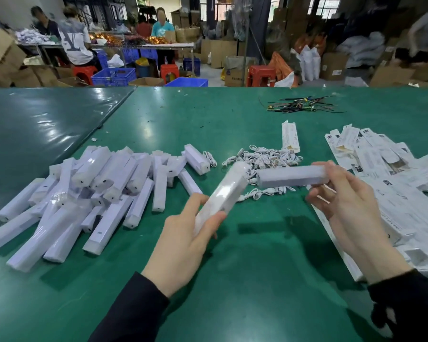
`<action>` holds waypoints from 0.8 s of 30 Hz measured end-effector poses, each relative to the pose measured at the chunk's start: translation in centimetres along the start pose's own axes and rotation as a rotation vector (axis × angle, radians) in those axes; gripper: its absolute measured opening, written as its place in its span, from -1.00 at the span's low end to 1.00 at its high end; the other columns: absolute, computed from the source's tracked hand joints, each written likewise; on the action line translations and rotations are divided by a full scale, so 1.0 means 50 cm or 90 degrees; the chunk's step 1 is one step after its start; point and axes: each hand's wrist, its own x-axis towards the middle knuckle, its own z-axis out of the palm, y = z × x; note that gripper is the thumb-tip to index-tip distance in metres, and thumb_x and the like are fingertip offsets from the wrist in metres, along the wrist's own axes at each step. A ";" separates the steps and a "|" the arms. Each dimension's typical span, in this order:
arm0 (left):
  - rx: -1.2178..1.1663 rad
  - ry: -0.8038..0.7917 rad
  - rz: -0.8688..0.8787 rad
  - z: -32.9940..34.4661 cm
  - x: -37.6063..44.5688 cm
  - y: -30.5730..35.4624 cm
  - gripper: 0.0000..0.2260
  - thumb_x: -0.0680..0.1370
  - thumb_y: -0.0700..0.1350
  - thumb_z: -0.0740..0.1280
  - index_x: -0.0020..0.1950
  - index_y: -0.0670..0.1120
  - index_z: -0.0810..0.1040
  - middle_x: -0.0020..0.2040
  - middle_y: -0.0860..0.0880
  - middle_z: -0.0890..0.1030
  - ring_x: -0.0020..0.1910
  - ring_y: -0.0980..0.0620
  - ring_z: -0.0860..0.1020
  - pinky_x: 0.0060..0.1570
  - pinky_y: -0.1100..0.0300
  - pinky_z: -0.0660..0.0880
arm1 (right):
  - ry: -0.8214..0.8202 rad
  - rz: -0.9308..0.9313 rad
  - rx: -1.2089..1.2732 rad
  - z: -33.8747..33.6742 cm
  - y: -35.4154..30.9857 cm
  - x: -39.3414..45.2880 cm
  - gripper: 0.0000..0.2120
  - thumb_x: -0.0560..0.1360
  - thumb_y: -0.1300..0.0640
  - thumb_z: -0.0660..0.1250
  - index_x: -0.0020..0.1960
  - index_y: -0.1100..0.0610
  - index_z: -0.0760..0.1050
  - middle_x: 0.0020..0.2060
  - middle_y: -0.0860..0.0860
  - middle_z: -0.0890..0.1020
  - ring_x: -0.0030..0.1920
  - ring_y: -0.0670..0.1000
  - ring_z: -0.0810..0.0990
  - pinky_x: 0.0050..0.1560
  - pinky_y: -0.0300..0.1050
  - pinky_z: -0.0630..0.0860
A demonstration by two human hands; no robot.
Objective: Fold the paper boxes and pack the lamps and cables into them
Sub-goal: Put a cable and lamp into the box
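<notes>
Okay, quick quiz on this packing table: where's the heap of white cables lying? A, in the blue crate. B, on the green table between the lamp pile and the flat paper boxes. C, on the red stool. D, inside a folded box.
B: the white cables lie loose on the green table, with the lamp pile to their left and the flat paper boxes to their right.

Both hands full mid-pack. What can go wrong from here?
1. The left hand holds a wrapped lamp and the right hand holds the folded box, both in the air; a misaligned insertion could crush the box mouth.
2. No cable is in hand; the cable pile looks tangled, so a pull may drag out several.
</notes>
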 end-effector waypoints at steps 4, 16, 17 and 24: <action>-0.440 -0.141 -0.157 -0.008 0.006 0.020 -0.58 0.49 0.13 0.25 0.12 -0.19 0.48 -0.19 -0.17 0.65 -0.51 -0.05 0.46 -0.57 0.22 0.43 | -0.014 0.041 0.045 0.005 -0.006 -0.003 -0.80 0.55 0.03 0.29 -0.04 0.10 0.65 -0.27 -0.06 0.64 -0.38 -0.11 0.56 -0.31 -0.27 0.57; -0.551 -0.287 -0.252 -0.012 0.003 0.023 -0.54 0.48 0.13 0.28 0.15 -0.21 0.57 -0.19 -0.26 0.62 -0.53 -0.06 0.49 -0.54 0.21 0.48 | -0.029 0.042 0.080 0.005 0.000 -0.004 -0.78 0.60 0.15 0.25 -0.06 0.10 0.68 -0.26 -0.01 0.66 -0.36 -0.11 0.58 -0.28 -0.30 0.58; -0.551 -0.298 -0.256 -0.012 0.003 0.022 -0.53 0.48 0.14 0.27 0.16 -0.22 0.57 -0.19 -0.26 0.62 -0.53 -0.05 0.49 -0.54 0.21 0.48 | -0.026 0.045 0.079 0.005 0.001 -0.004 -0.78 0.60 0.16 0.25 -0.05 0.10 0.68 -0.26 -0.01 0.66 -0.36 -0.11 0.58 -0.28 -0.30 0.58; -0.528 -0.394 -0.249 -0.012 -0.001 0.019 -0.53 0.57 0.18 0.13 0.17 -0.10 0.64 -0.23 -0.19 0.62 -0.53 0.00 0.50 -0.51 0.24 0.49 | -0.051 0.007 0.006 0.006 0.004 -0.008 -0.80 0.60 0.20 0.24 0.08 0.14 0.64 -0.26 -0.01 0.66 -0.33 -0.12 0.57 -0.24 -0.33 0.56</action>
